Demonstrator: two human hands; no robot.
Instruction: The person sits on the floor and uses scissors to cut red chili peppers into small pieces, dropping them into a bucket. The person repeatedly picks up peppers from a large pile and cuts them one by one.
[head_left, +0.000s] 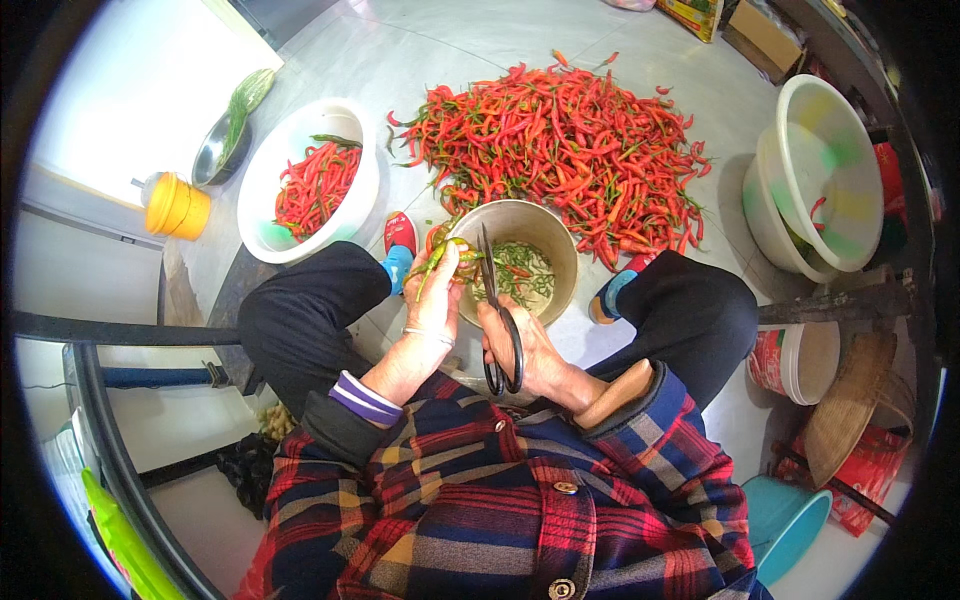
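My left hand (435, 300) grips a small bunch of green and reddish chili peppers (435, 262) at the near left rim of a round metal pot (568, 262). In my right hand (525, 341) is a pair of black-handled scissors (491, 274), its blades pointing away from me over the pot, beside the bunch. Cut green stems (529, 281) and a few reddish bits lie on the pot's bottom. Beyond the pot a large heap of red chili peppers (555, 150) with green stems spreads over the floor.
A white basin (255, 202) at the left holds red chilies (319, 187). Stacked pale basins (840, 172) stand at the right. A yellow bucket (178, 208) and a metal bowl (217, 161) sit far left. White bucket (810, 364), woven basket (847, 412) and blue basin (787, 525) are near right.
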